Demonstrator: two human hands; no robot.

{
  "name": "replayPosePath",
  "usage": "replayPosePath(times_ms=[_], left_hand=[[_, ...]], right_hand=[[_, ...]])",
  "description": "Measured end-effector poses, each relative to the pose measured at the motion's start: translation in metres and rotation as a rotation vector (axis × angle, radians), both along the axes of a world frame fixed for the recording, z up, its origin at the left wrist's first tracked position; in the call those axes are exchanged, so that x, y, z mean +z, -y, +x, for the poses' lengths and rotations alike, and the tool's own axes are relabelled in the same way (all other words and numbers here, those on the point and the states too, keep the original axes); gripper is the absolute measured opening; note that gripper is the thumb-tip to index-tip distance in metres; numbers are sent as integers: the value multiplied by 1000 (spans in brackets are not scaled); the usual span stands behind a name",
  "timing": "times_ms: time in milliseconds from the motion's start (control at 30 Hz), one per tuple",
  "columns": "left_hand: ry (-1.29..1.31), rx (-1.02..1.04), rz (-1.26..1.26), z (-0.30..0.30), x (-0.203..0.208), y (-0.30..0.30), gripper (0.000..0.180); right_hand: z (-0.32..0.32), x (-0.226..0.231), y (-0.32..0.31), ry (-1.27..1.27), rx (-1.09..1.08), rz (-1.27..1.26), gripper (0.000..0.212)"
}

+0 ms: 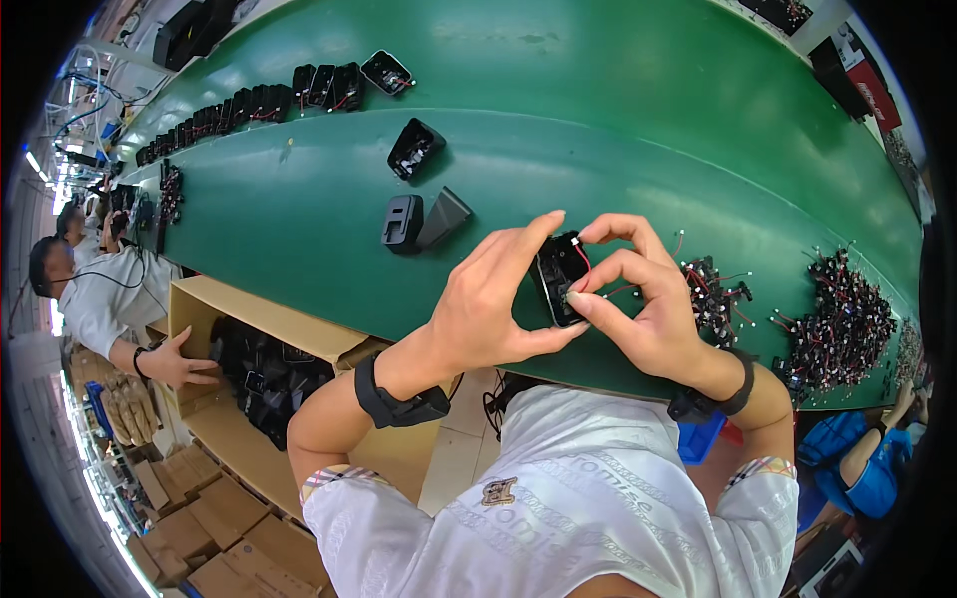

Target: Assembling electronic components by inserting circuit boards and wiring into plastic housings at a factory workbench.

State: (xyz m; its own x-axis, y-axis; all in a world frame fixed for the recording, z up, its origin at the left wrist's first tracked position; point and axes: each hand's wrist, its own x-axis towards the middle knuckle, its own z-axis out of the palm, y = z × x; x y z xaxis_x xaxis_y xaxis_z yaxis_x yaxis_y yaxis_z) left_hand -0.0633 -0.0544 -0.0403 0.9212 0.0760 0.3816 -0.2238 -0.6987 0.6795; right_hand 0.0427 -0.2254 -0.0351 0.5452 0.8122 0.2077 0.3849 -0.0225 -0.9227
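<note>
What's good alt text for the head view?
Both hands, left hand and right hand, hold a small black housing with red wires above a green conveyor belt. Similar black housings line the belt; a wired-parts pile lies right.

Open brown carton (pixel 199 299) beside belt, lower left

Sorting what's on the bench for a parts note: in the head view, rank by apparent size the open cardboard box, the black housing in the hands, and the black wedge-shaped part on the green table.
1. Open cardboard box, clearly largest.
2. and 3. Black housing and black wedge-shaped part look about alike; the housing is partly covered by the left hand and right hand and nearer the camera, so unranked.
</note>
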Motion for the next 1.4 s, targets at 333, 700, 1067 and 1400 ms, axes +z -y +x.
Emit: replayPosePath(times_ms=[333, 700, 1067, 1400], left_hand=[[118, -42, 37, 4, 3, 4, 90], [69, -71, -115, -1, 6, -2, 77], [192, 61, 49, -4, 7, 5, 65], [229, 274, 109, 3, -7, -53, 45]], right_hand=[[-1, -19, -2, -343, 78, 131, 11], [13, -3, -1, -84, 166, 16, 9], [7, -9, 2, -1003, 364, 7, 32], [33, 29, -38, -418, 256, -16, 34]])
